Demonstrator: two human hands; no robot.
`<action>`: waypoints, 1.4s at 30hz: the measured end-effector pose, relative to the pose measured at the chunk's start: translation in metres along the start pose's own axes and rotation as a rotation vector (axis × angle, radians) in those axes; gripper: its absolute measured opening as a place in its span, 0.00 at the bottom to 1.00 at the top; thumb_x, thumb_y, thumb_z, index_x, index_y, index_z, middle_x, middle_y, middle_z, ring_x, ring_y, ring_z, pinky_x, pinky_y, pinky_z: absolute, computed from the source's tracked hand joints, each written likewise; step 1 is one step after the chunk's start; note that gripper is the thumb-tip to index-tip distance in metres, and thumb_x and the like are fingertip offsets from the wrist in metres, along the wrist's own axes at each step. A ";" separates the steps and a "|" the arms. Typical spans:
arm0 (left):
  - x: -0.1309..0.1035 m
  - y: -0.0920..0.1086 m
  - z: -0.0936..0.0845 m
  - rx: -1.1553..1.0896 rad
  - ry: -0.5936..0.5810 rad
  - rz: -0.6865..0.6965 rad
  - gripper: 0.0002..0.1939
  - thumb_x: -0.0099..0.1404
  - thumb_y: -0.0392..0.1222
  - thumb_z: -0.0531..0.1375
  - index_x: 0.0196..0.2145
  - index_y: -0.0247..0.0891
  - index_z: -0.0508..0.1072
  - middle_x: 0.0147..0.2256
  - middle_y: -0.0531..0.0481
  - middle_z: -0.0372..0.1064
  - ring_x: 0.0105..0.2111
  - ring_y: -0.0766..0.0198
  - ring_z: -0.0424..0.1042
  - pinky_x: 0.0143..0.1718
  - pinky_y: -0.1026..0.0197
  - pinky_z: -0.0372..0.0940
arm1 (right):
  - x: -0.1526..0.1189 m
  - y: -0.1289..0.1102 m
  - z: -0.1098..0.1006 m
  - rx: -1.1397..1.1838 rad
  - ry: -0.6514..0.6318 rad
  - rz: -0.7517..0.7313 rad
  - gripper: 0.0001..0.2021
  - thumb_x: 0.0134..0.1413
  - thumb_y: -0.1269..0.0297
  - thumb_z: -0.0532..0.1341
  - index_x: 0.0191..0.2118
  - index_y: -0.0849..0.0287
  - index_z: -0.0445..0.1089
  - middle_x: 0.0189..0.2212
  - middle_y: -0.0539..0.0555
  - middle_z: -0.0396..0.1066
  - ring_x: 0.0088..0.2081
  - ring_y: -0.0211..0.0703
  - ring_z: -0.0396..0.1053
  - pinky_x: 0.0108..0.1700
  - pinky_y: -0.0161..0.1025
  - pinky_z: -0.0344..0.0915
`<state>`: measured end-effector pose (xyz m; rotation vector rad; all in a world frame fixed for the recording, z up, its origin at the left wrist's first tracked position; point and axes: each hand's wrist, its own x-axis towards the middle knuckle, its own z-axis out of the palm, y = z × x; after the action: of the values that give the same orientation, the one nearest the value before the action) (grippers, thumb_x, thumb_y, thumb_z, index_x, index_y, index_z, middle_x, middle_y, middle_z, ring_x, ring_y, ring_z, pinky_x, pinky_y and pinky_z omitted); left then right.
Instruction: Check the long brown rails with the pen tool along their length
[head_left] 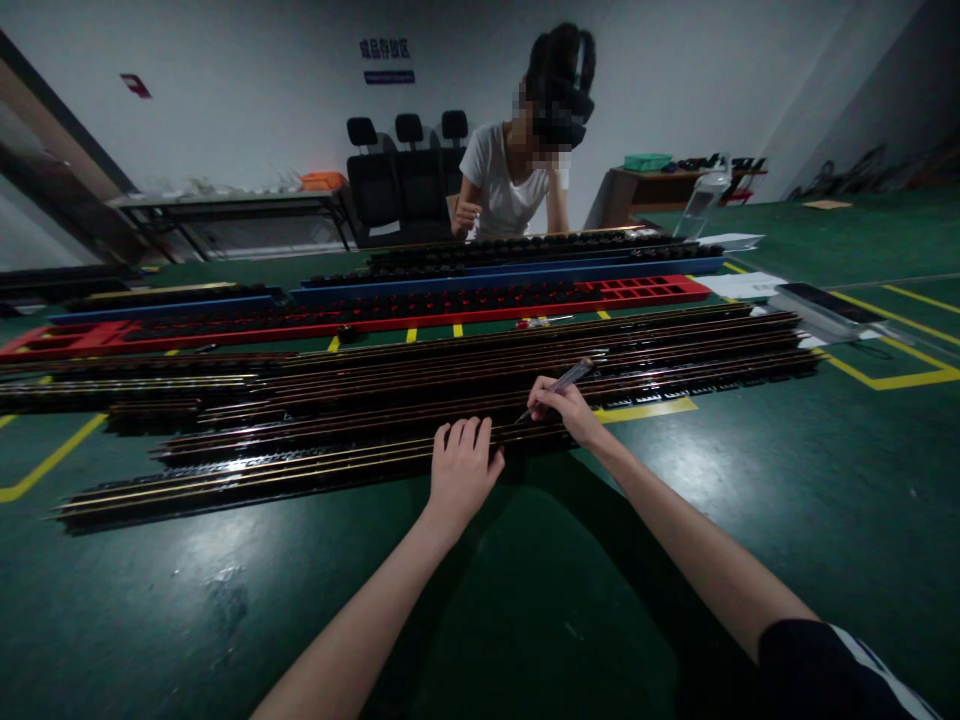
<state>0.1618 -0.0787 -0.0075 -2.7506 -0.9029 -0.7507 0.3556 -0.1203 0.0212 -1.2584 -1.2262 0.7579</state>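
Long dark strips (337, 400) with gold and copper-coloured lines lie side by side across the green table. Palm down, my left hand (461, 465) rests on the nearest strip, its fingers stretched over the edge and its thumb apart. Just to the right, my right hand (564, 408) is closed round a slim pen-like tool (571, 376) with a see-through grey barrel. The tool slants down to the left, and its thin tip is at the same strip, beside my left hand. Whether the tip touches the strip is too small to tell.
Behind the strips stand a red tray (652, 291) and a blue tray (600, 268) with dark parts. A person (510, 180) sits across the table. A clear bottle (703, 200) and a dark-topped box (825, 305) are at the right. Yellow tape (900, 380) marks the table.
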 end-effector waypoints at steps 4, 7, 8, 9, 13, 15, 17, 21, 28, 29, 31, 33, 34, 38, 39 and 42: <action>0.000 0.000 0.001 0.002 -0.007 -0.011 0.18 0.66 0.42 0.51 0.50 0.33 0.70 0.46 0.40 0.71 0.47 0.51 0.68 0.50 0.47 0.60 | -0.001 -0.002 0.002 0.013 -0.011 0.004 0.10 0.49 0.59 0.57 0.24 0.59 0.66 0.18 0.49 0.66 0.22 0.37 0.64 0.27 0.35 0.60; 0.000 0.000 0.001 0.006 -0.010 -0.017 0.18 0.65 0.42 0.51 0.50 0.34 0.70 0.46 0.40 0.71 0.47 0.51 0.68 0.49 0.46 0.60 | -0.002 -0.004 -0.001 0.008 -0.032 0.028 0.10 0.49 0.58 0.58 0.24 0.59 0.67 0.18 0.50 0.68 0.23 0.38 0.65 0.29 0.36 0.61; 0.000 0.001 0.001 0.008 -0.008 -0.016 0.18 0.65 0.42 0.51 0.50 0.34 0.70 0.46 0.40 0.71 0.47 0.50 0.68 0.49 0.46 0.60 | -0.002 -0.005 -0.003 0.003 -0.042 0.037 0.10 0.49 0.58 0.59 0.25 0.59 0.68 0.19 0.50 0.68 0.23 0.38 0.66 0.29 0.36 0.62; 0.000 0.001 0.001 0.011 -0.006 -0.014 0.18 0.65 0.42 0.51 0.49 0.34 0.71 0.46 0.40 0.71 0.46 0.50 0.68 0.49 0.46 0.60 | -0.002 -0.006 -0.005 -0.002 -0.051 0.045 0.10 0.49 0.58 0.59 0.25 0.59 0.68 0.19 0.50 0.69 0.24 0.38 0.67 0.29 0.36 0.62; 0.000 0.000 0.001 0.012 0.002 -0.010 0.18 0.65 0.42 0.51 0.49 0.33 0.71 0.45 0.40 0.72 0.46 0.51 0.68 0.49 0.47 0.60 | -0.001 -0.008 -0.014 -0.024 -0.057 0.056 0.10 0.48 0.59 0.59 0.25 0.60 0.69 0.19 0.52 0.71 0.23 0.39 0.67 0.29 0.37 0.63; 0.000 0.000 0.000 0.009 -0.001 -0.011 0.18 0.66 0.42 0.51 0.49 0.33 0.71 0.45 0.40 0.72 0.46 0.51 0.68 0.49 0.47 0.60 | -0.001 -0.009 -0.019 -0.021 -0.033 0.055 0.10 0.47 0.59 0.59 0.24 0.60 0.69 0.18 0.52 0.71 0.23 0.39 0.67 0.29 0.37 0.64; 0.000 0.000 0.000 0.008 -0.005 -0.013 0.18 0.66 0.43 0.51 0.49 0.33 0.71 0.45 0.40 0.72 0.46 0.50 0.68 0.49 0.47 0.61 | 0.000 -0.008 -0.024 -0.011 -0.017 0.066 0.10 0.46 0.59 0.59 0.23 0.60 0.69 0.18 0.52 0.70 0.22 0.40 0.68 0.29 0.38 0.65; 0.000 0.001 0.000 0.003 -0.003 -0.016 0.18 0.66 0.43 0.51 0.49 0.35 0.71 0.45 0.40 0.72 0.46 0.50 0.68 0.48 0.46 0.62 | 0.001 -0.004 -0.030 0.002 -0.005 0.088 0.10 0.44 0.60 0.60 0.22 0.60 0.69 0.17 0.52 0.70 0.21 0.40 0.69 0.28 0.38 0.66; 0.000 0.000 0.001 0.000 -0.012 -0.020 0.18 0.66 0.43 0.51 0.49 0.35 0.71 0.45 0.40 0.72 0.46 0.51 0.68 0.49 0.47 0.61 | 0.002 0.002 -0.037 0.028 0.022 0.120 0.09 0.42 0.60 0.60 0.20 0.60 0.69 0.16 0.52 0.69 0.19 0.40 0.68 0.26 0.39 0.66; 0.000 0.000 0.001 0.001 -0.015 -0.018 0.18 0.66 0.43 0.51 0.49 0.34 0.71 0.46 0.40 0.72 0.46 0.51 0.68 0.49 0.47 0.61 | 0.002 0.002 -0.038 0.033 0.032 0.122 0.09 0.42 0.60 0.60 0.20 0.60 0.68 0.15 0.52 0.68 0.19 0.40 0.67 0.26 0.38 0.66; 0.000 0.000 0.000 0.002 -0.018 -0.016 0.19 0.67 0.44 0.50 0.50 0.34 0.71 0.46 0.40 0.72 0.46 0.51 0.68 0.49 0.47 0.61 | 0.003 0.003 -0.039 0.045 0.052 0.126 0.09 0.40 0.61 0.60 0.19 0.60 0.68 0.15 0.51 0.68 0.18 0.39 0.67 0.25 0.38 0.65; 0.000 0.000 0.000 0.001 -0.019 -0.015 0.19 0.67 0.44 0.50 0.50 0.34 0.71 0.46 0.41 0.72 0.46 0.51 0.68 0.49 0.47 0.61 | 0.002 0.002 -0.040 0.053 0.067 0.130 0.08 0.40 0.61 0.60 0.18 0.60 0.68 0.15 0.51 0.67 0.18 0.39 0.67 0.24 0.37 0.64; 0.000 0.000 0.000 0.001 -0.019 -0.016 0.19 0.67 0.44 0.50 0.50 0.33 0.71 0.46 0.41 0.72 0.46 0.51 0.68 0.49 0.47 0.61 | 0.002 0.002 -0.040 0.055 0.072 0.131 0.08 0.40 0.61 0.60 0.18 0.60 0.68 0.15 0.51 0.67 0.18 0.39 0.67 0.24 0.37 0.64; 0.000 0.000 0.000 -0.001 -0.017 -0.020 0.19 0.67 0.44 0.50 0.50 0.34 0.71 0.46 0.41 0.72 0.46 0.51 0.69 0.49 0.47 0.61 | 0.001 0.002 -0.037 0.049 0.085 0.112 0.09 0.41 0.61 0.60 0.18 0.60 0.68 0.16 0.51 0.66 0.18 0.39 0.66 0.23 0.37 0.63; 0.000 0.001 0.000 -0.001 -0.017 -0.021 0.19 0.67 0.44 0.50 0.49 0.34 0.71 0.46 0.41 0.72 0.46 0.51 0.69 0.49 0.47 0.61 | 0.001 0.003 -0.035 0.048 0.098 0.102 0.10 0.41 0.61 0.59 0.18 0.60 0.67 0.16 0.51 0.66 0.18 0.38 0.65 0.23 0.37 0.63; 0.000 0.001 -0.001 0.001 -0.018 -0.024 0.19 0.66 0.44 0.51 0.49 0.33 0.71 0.46 0.41 0.72 0.46 0.51 0.69 0.49 0.48 0.61 | 0.000 0.006 -0.029 0.036 0.182 0.072 0.11 0.44 0.61 0.58 0.17 0.59 0.66 0.16 0.51 0.65 0.17 0.37 0.64 0.22 0.36 0.61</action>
<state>0.1620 -0.0796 -0.0069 -2.7544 -0.9405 -0.7306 0.3841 -0.1270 0.0193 -1.3176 -1.0205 0.6973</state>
